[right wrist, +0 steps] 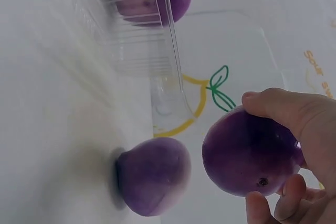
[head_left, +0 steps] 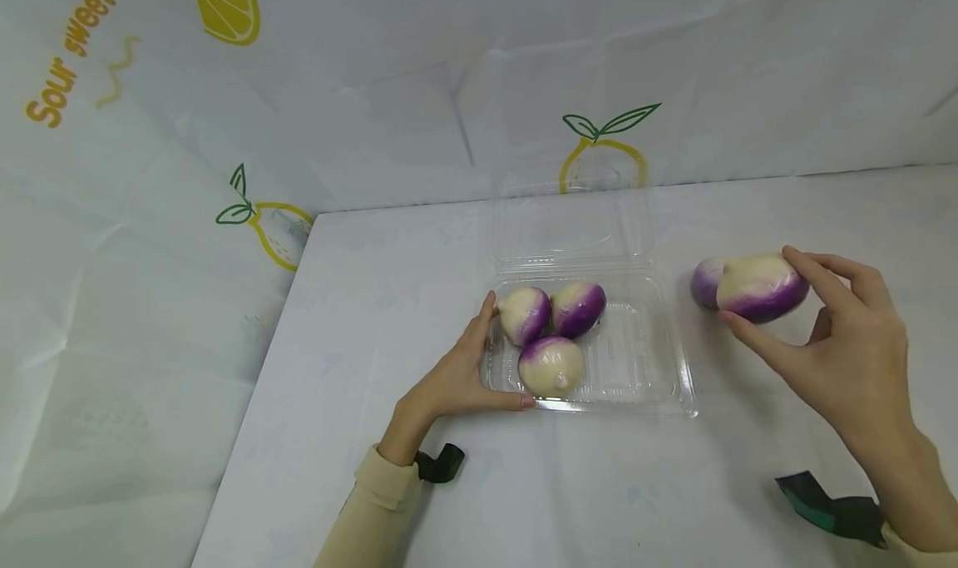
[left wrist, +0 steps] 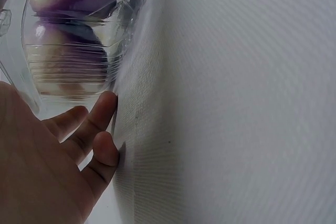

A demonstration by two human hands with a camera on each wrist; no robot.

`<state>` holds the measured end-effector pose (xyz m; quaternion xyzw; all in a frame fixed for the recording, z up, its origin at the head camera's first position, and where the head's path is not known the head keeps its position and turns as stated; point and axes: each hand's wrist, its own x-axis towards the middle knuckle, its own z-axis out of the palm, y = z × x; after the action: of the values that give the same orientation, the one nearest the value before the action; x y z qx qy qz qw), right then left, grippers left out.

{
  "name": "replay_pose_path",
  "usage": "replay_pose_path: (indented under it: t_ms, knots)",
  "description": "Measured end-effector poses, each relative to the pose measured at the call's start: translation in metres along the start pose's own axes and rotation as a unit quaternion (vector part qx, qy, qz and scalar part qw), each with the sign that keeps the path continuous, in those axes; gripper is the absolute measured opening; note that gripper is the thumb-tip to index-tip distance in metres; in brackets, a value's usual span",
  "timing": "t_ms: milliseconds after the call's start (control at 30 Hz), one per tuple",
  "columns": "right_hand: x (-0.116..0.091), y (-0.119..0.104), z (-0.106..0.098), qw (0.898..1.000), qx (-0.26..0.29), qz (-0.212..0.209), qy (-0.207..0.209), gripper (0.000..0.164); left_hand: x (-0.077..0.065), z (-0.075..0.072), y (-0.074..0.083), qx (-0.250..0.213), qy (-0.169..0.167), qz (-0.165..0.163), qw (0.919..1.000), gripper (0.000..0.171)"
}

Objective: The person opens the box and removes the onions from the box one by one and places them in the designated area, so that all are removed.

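A purple-and-white turnip (head_left: pixel 765 288) is gripped between the thumb and fingers of my right hand (head_left: pixel 849 348), raised off the table in the right wrist view. Behind it, a second turnip (right wrist: pixel 154 176) rests on the table to the right of the clear plastic container (head_left: pixel 644 360). Inside the container's left half sit a turnip (head_left: pixel 525 315), another turnip (head_left: pixel 578 309) and a nearer turnip (head_left: pixel 551 367). My left hand (head_left: pixel 456 377) is spread at the container's near left corner, its thumb along the front edge and fingers along the left side.
The container's clear lid (head_left: pixel 572 227) stands raised at the back, hinged to the base. A white cloth with lemon prints (head_left: pixel 602 165) hangs behind the white table (head_left: pixel 359 302) and at its left. Dark straps (head_left: pixel 831 506) hang at both wrists.
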<state>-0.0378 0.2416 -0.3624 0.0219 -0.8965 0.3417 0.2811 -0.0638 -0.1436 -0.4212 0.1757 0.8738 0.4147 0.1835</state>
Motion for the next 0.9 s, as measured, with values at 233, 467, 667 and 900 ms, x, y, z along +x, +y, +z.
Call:
replay_pose_path:
  t_ms: [233, 467, 667, 900]
  knots:
    - [0.007, 0.017, -0.013, 1.000, -0.023, 0.018, 0.008, 0.078, 0.000, 0.000, -0.001, -0.002, -0.001, -0.001, 1.0000, 0.148]
    - [0.013, 0.034, -0.018, 0.998, -0.036, 0.047, -0.007, 0.088, 0.000, 0.000, 0.000, -0.007, -0.004, -0.004, 1.0000, 0.148]
    - [0.014, 0.044, -0.018, 0.996, -0.062, 0.058, -0.026, 0.090, -0.001, 0.000, 0.000, -0.005, -0.002, -0.006, 1.0000, 0.148]
    - [0.015, 0.055, -0.018, 0.990, -0.103, 0.085, -0.055, 0.081, 0.000, 0.000, -0.001, -0.005, -0.002, -0.006, 1.0000, 0.148]
